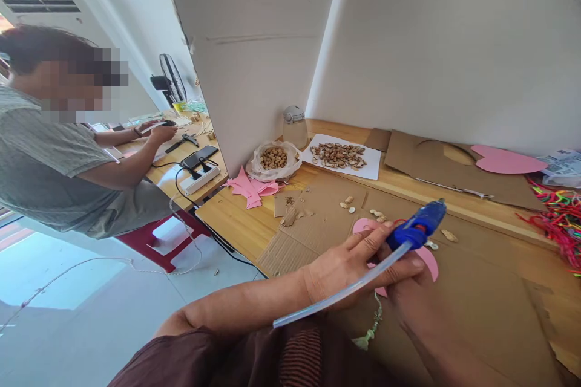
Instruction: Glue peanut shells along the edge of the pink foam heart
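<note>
My left hand (pixel 347 263) is closed around the handle side of a blue hot glue gun (pixel 417 224), fingers above and thumb below. The nozzle points up and away to the right. A long translucent glue stick (pixel 340 297) runs from its back across my left wrist. My right hand (pixel 411 293) lies close under the left thumb; it is blurred and its fingers are mostly hidden. Beneath both hands are pink paper pieces (pixel 431 263) with rounded edges, largely covered. A pale green tasselled cord (pixel 374 326) hangs just below them.
Cardboard (pixel 481 308) covers the wooden table. Several peanut shells (pixel 449 236) lie beyond my hands. Further back are a bag of peanuts (pixel 275 158), shell halves (pixel 338 156) on white paper, a jar (pixel 295 127), a pink heart (pixel 511 159) and coloured cords (pixel 560 217). Another person (pixel 59 151) sits left.
</note>
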Demonstrator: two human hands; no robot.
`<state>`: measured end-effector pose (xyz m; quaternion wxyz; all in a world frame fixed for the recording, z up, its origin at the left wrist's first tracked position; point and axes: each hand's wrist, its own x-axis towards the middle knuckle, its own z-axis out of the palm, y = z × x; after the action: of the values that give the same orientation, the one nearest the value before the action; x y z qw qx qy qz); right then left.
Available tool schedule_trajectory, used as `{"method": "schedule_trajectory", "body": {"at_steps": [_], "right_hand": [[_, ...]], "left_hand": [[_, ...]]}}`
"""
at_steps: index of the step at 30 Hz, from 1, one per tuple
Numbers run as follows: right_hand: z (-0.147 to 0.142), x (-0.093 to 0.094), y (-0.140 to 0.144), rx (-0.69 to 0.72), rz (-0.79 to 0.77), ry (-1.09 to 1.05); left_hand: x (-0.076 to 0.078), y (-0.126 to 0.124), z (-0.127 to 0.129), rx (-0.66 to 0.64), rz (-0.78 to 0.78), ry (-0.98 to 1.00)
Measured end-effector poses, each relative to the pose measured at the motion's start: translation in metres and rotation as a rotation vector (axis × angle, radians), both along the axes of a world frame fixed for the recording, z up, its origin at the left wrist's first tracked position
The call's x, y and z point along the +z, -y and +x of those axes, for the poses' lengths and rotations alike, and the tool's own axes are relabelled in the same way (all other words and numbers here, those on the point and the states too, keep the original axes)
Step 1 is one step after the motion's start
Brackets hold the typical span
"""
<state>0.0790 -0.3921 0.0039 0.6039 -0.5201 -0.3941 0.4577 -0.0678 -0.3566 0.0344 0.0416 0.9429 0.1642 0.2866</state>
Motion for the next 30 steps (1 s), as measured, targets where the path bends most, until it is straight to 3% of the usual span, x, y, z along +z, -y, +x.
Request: {"method": "schedule_trajectory", "body": {"at_steps": [2,4,6,8,11,12,15,17,21,23,25,27,30], "right_hand": [[0.013,0.006,-0.004,-0.082,-0.069,-0.151],[0.03,0.016,-0.007,-0.114,-0.061,-0.32],[0.047,0.028,-0.007,-0.074,-0.059,-0.428],[0.063,0.037,-0.003,-0.055,-0.09,-0.472],[0.078,0.04,0.009,-0.055,-0.147,-0.442],[0.08,0.038,0.013,-0.046,-0.157,-0.41],[0.081,0.028,0.023,0.012,-0.15,-0.271],[0.08,0.019,0.024,0.035,-0.125,-0.17],[0.082,0.007,0.017,-0.003,-0.058,0.037],[0.082,0.002,0.013,-0.075,-0.026,0.1],[0.08,-0.005,0.011,-0.147,-0.005,0.137],[0.077,-0.012,0.009,-0.187,-0.011,0.164],[0.076,-0.023,0.005,-0.195,-0.021,0.203]], "left_hand": [[-0.002,-0.004,-0.007,-0.117,0.062,0.005],[-0.004,-0.012,-0.021,-0.126,0.029,0.067],[-0.01,-0.027,-0.039,0.069,-0.083,0.128],[-0.018,-0.048,-0.06,0.404,-0.252,0.084],[-0.035,-0.083,-0.091,0.728,-0.435,-0.206],[-0.039,-0.092,-0.099,0.741,-0.469,-0.327],[-0.049,-0.108,-0.116,0.707,-0.463,-0.389],[-0.054,-0.114,-0.122,0.764,-0.43,-0.45],[-0.064,-0.124,-0.132,0.822,-0.331,-0.429],[-0.066,-0.125,-0.132,0.792,-0.29,-0.359],[-0.06,-0.118,-0.124,0.759,-0.242,-0.23],[-0.043,-0.1,-0.104,0.703,-0.26,-0.056],[-0.002,-0.06,-0.054,0.524,-0.58,0.088]]}}
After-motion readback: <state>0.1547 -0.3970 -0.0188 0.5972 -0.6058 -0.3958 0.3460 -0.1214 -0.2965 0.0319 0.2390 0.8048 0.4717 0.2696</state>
